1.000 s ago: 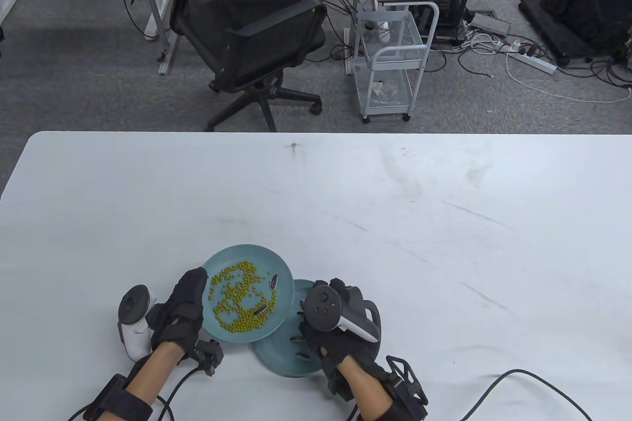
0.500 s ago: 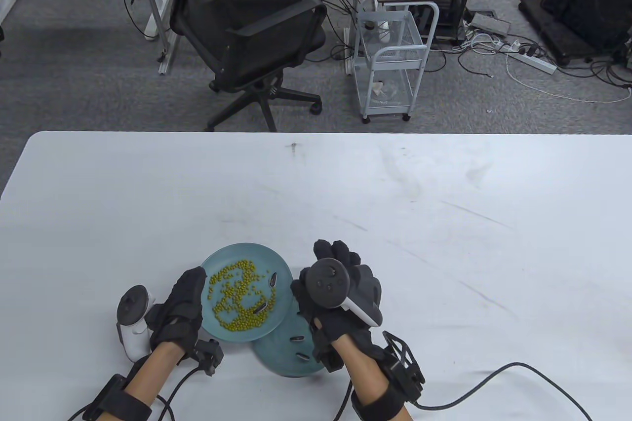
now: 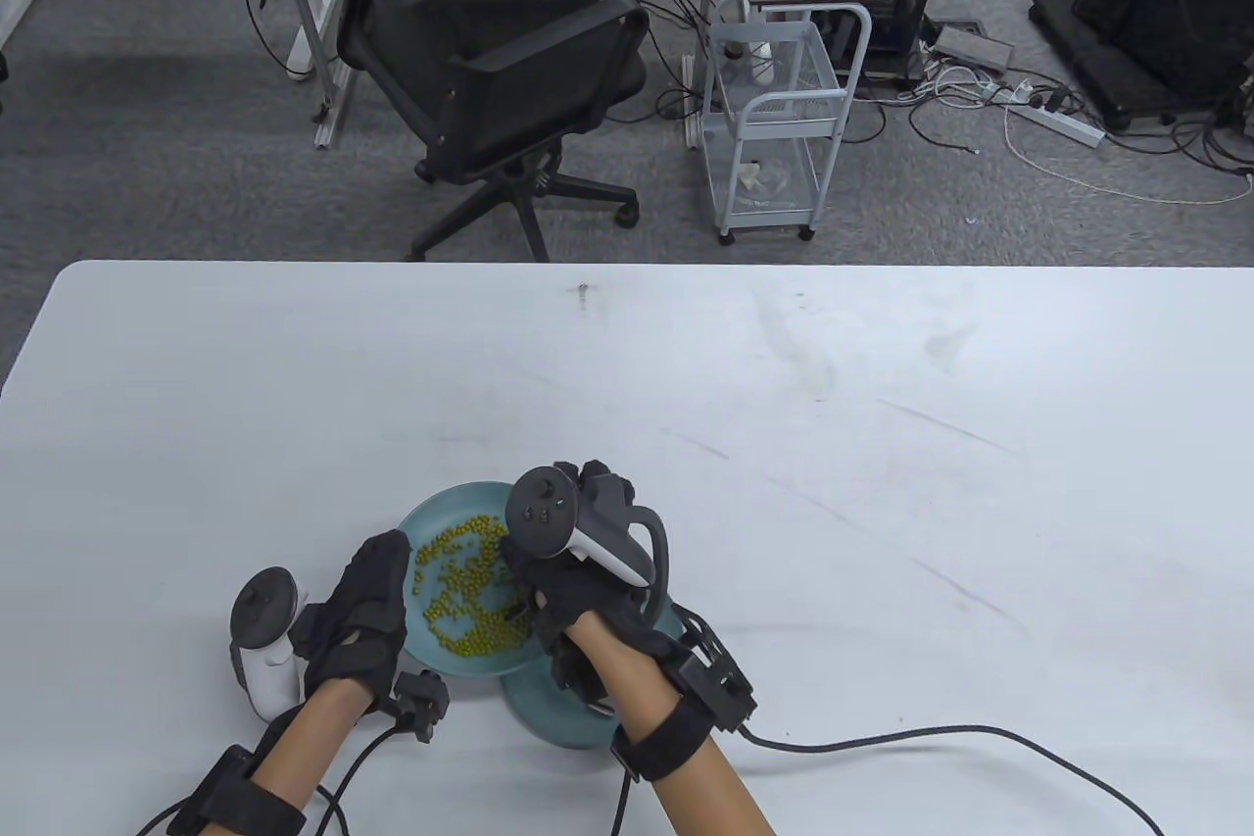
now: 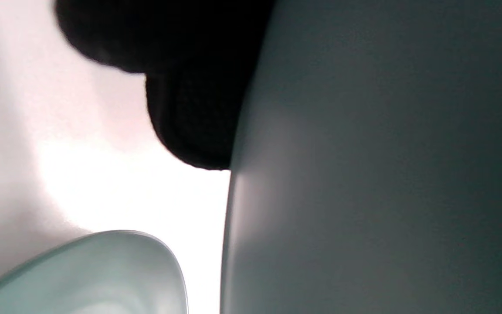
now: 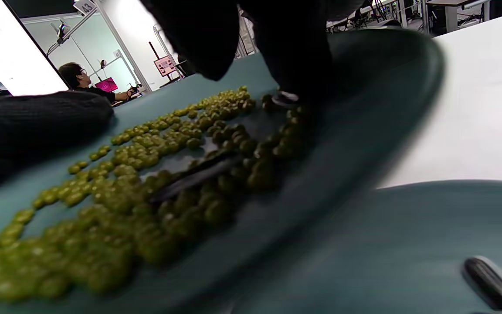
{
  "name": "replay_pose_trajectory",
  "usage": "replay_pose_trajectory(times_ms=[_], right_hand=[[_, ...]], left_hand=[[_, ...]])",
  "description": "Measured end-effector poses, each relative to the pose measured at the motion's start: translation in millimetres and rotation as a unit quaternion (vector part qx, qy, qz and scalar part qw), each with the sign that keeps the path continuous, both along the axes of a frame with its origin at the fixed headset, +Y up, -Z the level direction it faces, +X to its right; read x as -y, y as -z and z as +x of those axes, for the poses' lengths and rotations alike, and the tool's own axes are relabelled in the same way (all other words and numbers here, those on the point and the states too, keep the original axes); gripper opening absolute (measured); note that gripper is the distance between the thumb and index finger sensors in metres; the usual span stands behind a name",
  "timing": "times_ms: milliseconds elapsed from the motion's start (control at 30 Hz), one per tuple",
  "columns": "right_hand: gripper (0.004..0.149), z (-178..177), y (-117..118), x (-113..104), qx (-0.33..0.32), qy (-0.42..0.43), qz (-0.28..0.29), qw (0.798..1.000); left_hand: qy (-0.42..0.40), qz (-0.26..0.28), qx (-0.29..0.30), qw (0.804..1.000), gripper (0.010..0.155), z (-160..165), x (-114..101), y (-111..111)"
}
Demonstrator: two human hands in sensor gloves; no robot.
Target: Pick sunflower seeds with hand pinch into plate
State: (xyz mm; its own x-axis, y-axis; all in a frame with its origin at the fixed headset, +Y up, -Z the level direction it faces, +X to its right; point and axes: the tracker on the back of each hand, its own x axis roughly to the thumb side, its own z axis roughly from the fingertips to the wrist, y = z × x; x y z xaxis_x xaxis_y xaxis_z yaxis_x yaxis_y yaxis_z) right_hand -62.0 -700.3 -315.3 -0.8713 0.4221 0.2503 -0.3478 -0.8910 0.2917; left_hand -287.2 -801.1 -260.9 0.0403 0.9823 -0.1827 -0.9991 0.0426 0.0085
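Sunflower seeds lie among green peas (image 3: 460,596) on the upper teal plate (image 3: 431,522), near the table's (image 3: 882,483) front edge. From the table view, the left hand (image 3: 358,606) grips this plate's left rim, and the right hand (image 3: 563,571) reaches over its right side. A lower teal plate (image 3: 549,713) sits partly under it.

Left wrist view — only the plate's underside and dark fingers (image 4: 190,109) show.

Right wrist view — fingertips (image 5: 294,56) touch down on a seed (image 5: 285,99); I cannot tell if they pinch it. A long seed (image 5: 198,174) lies between peas, another seed (image 5: 488,283) on the lower plate.
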Motion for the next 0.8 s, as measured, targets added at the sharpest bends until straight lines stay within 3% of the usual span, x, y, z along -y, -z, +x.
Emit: replay_pose_trajectory(times_ms=[200, 367, 800], right_hand=[[0.046, -6.9, 0.5, 3.7, -0.025, -0.06, 0.003, 0.998], [0.038, -2.7, 1.4, 2.3, -0.021, -0.072, 0.002, 0.997], [0.034, -3.1, -1.9, 2.4, -0.021, -0.09, 0.015, 0.996]], left_hand=[[-0.003, -0.005, 0.003, 1.0, 0.048, 1.2, 3.5, 0.6], [-0.014, -0.012, 0.009, 1.0, 0.048, 5.0, 7.2, 0.0], [0.004, -0.001, 0.012, 1.0, 0.048, 5.3, 3.8, 0.3]])
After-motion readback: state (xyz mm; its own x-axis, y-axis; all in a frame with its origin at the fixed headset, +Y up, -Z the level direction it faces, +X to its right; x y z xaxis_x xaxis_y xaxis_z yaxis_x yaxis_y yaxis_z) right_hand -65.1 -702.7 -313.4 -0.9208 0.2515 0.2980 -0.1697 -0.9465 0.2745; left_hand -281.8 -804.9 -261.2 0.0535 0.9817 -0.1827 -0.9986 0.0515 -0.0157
